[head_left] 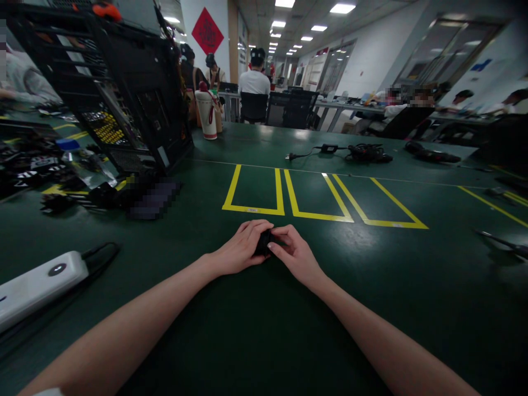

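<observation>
A small black object [263,242] sits between my two hands, low over the green table [264,341]; its kind cannot be made out. My left hand [243,246] is wrapped round it from the left, with the fingers over its top and the thumb beneath. From the right, my right hand [297,254] pinches its near end between thumb and fingertips. Much of the object is hidden behind the fingers. Just beyond my hands, yellow tape marks [253,210] form open-ended boxes on the tabletop.
A black computer case [144,104] stands at the left, with a paper cup [206,115] behind it. A white device [45,286] with a cable lies at the near left. A power adapter [329,148] and coiled black cables [369,153] lie at the back. Several people sit farther off.
</observation>
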A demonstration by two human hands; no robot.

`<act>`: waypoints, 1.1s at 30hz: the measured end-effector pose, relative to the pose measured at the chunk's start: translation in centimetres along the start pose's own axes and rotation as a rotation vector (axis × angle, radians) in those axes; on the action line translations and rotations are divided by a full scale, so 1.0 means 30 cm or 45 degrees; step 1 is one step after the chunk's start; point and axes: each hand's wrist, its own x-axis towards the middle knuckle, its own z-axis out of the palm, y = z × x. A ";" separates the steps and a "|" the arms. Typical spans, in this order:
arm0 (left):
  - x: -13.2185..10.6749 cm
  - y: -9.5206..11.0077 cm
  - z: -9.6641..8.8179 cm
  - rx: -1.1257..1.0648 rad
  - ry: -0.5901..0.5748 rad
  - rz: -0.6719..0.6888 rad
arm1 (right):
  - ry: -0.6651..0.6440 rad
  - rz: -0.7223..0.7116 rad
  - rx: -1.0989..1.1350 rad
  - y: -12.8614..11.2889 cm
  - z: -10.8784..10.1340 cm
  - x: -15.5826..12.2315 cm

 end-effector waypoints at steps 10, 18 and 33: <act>0.001 -0.009 0.011 0.011 0.024 0.024 | -0.052 -0.007 0.059 -0.004 -0.005 -0.002; 0.001 -0.004 0.006 0.004 0.011 0.004 | 0.011 -0.022 0.058 0.005 0.002 -0.001; 0.001 0.000 0.000 0.000 0.008 0.009 | -0.009 -0.022 0.049 -0.004 0.000 -0.003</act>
